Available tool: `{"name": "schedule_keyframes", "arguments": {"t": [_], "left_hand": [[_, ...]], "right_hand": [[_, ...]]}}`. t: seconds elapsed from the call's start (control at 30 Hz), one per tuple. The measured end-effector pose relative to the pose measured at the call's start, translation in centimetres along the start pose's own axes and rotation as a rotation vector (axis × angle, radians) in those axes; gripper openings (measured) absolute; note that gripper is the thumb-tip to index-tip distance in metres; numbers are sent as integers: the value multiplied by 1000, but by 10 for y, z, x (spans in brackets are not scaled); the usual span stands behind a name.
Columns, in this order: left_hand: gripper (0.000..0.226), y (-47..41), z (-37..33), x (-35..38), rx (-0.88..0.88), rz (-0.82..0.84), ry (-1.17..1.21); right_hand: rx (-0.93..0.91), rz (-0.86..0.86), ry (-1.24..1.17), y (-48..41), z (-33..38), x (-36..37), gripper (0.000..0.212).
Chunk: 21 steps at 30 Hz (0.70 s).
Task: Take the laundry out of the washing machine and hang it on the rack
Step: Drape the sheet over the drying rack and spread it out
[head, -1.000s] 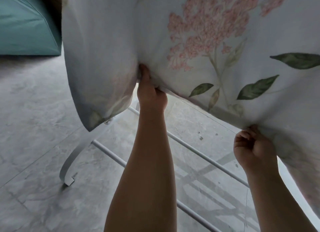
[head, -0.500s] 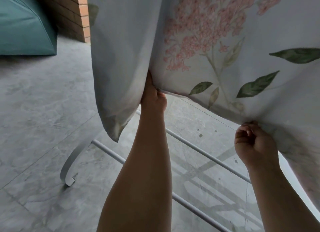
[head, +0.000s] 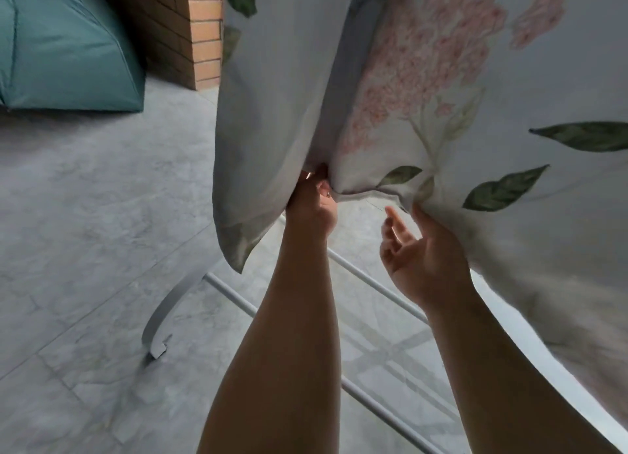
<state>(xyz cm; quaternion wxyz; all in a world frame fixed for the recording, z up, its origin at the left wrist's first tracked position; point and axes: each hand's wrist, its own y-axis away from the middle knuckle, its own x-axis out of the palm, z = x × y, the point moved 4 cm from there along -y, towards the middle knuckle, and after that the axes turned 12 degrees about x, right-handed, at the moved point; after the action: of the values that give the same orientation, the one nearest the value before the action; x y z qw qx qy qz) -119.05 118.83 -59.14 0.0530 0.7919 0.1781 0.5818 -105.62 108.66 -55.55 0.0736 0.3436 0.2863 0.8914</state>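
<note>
A large white sheet (head: 441,90) printed with pink flowers and green leaves hangs in front of me and fills the upper right. My left hand (head: 314,202) pinches its lower hem at the fold in the middle. Just to the right, my right hand (head: 418,246) has its fingers spread and relaxed, its thumb side touching the hem from below. White bars of the drying rack (head: 373,283) run diagonally under my forearms. The rack's top is hidden by the sheet.
A curved white rack foot (head: 163,317) stands on the grey tiled floor (head: 85,250). A teal umbrella canopy (head: 64,46) lies at the upper left beside a brick pillar (head: 204,29).
My right hand has let go of the hem, opened, and moved left towards my left hand. The sheet's left fold has swung right, uncovering the brick pillar.
</note>
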Motion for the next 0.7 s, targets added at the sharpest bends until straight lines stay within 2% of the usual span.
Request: {"name": "schedule_keyframes", "arguments": {"t": [0.1,0.23,0.27,0.33,0.4,0.53,0.63,0.7], "left_hand": [[33,6,-5,4,-21,50,-27],[24,0,-6,-2,-166,63,-39],[24,-2,-12,-3,-88,83,-60],[39,6,-23,2,-94,138,69],[58,3,-28,2,-147,217,200],[80,6,-35,1,-74,292,100],[100,5,-45,0,-47,253,147],[100,4,-55,4,-3,363,234]], "right_hand": [[-37,17,-16,-11,5,16,29],[-109,27,-79,-19,18,20,5],[-119,8,-83,-19,20,18,5],[-140,-25,-97,-19,23,12,4],[-160,19,-144,-17,28,9,9],[-191,147,-186,-9,36,15,18],[-213,51,-283,-8,32,10,20],[-226,-7,-352,-6,32,3,17]]}}
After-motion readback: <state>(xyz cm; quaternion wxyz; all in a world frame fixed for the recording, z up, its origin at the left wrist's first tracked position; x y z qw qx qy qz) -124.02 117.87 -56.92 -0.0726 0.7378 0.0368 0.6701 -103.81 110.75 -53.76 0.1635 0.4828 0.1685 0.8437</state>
